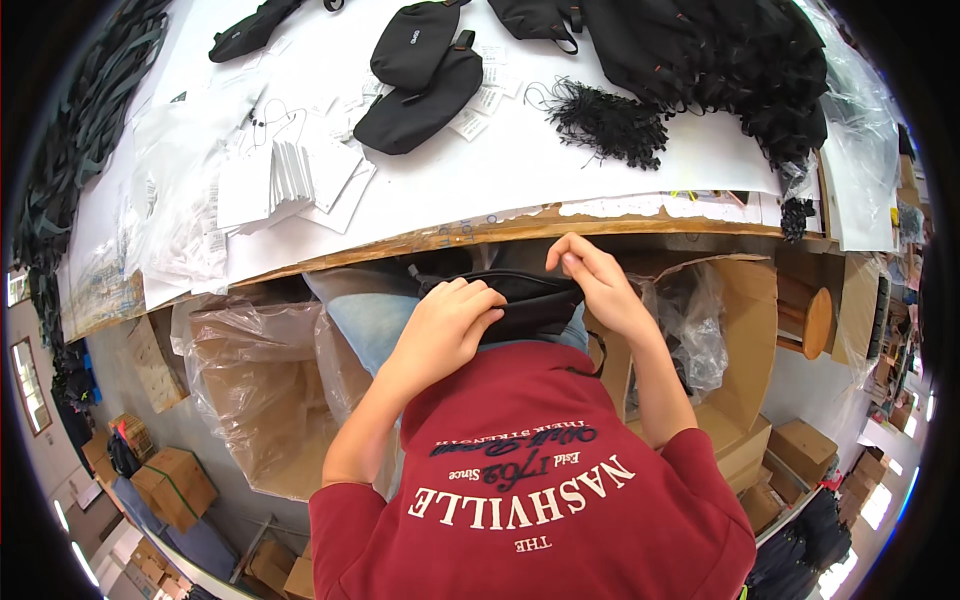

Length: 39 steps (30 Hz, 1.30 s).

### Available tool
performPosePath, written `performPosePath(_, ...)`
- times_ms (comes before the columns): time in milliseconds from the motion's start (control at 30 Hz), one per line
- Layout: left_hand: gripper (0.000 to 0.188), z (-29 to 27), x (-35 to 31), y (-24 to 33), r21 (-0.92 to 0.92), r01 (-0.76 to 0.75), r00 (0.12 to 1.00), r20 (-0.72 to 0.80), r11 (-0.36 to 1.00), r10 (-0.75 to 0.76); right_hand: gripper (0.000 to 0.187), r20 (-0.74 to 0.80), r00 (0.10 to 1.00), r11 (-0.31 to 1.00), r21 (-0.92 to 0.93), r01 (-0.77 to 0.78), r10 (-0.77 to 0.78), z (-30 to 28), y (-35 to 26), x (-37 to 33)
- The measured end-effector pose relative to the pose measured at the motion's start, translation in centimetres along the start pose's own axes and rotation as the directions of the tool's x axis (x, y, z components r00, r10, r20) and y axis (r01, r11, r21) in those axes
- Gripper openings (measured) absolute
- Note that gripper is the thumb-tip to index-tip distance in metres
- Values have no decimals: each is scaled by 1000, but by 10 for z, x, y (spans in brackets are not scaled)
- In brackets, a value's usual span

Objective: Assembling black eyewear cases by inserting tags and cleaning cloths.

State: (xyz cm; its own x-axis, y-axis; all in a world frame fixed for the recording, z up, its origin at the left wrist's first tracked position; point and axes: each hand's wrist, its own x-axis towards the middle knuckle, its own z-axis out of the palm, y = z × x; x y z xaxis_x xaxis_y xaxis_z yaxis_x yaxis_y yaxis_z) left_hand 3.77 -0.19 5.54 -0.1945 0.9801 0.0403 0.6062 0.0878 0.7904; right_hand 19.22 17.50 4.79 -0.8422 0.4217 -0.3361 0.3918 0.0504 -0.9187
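A black zippered pouch [535, 312] lies across my lap, its long opening facing up below the table edge. My left hand [458, 312] is closed on the pouch's left side, fingers curled over the fabric and thumb along its near side. Over the pouch's right end, my right hand [592, 278] is raised with index finger and thumb bent together in a pinch. Whatever sits between those fingertips is too small to make out. A thin black strap [598, 355] hangs by my right forearm.
On the white-covered table [420, 205] are black pouches [425, 90], stacked white cards [290, 180], a heap of black cords [610, 122] and a large pile of black bags [710, 60]. Cardboard boxes lined with plastic stand left [262, 385] and right [740, 350] of my legs.
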Motion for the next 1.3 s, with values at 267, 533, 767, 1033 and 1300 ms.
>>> performPosePath(267, 6, 2, 1, 0, 9, 17, 998, 55, 1000, -17, 19, 210, 976, 997, -46, 65, -54, 4, -4, -1)
performPosePath(533, 16, -18, 57, -38, -419, 139, 966, 257, 897, -29, 29, 154, 967, 840, -481, 251, -201, 17, 7, -10)
performPosePath(767, 26, -11, 142, -103, 431, 99, 833, -530, 897, 162, 24, 49, 975, 797, -569, 206, -216, 11, -17, -23)
performPosePath(1033, 13, -27, 144, -83, 188, -42, 805, -575, 981, 145, 21, -81, 878, 648, -708, 283, -472, -19, -44, -30)
performPosePath(1300, 17, -51, 90, 23, 147, -346, 861, -342, 927, 376, 20, 7, 797, 459, -815, 354, -604, -26, -72, -9)
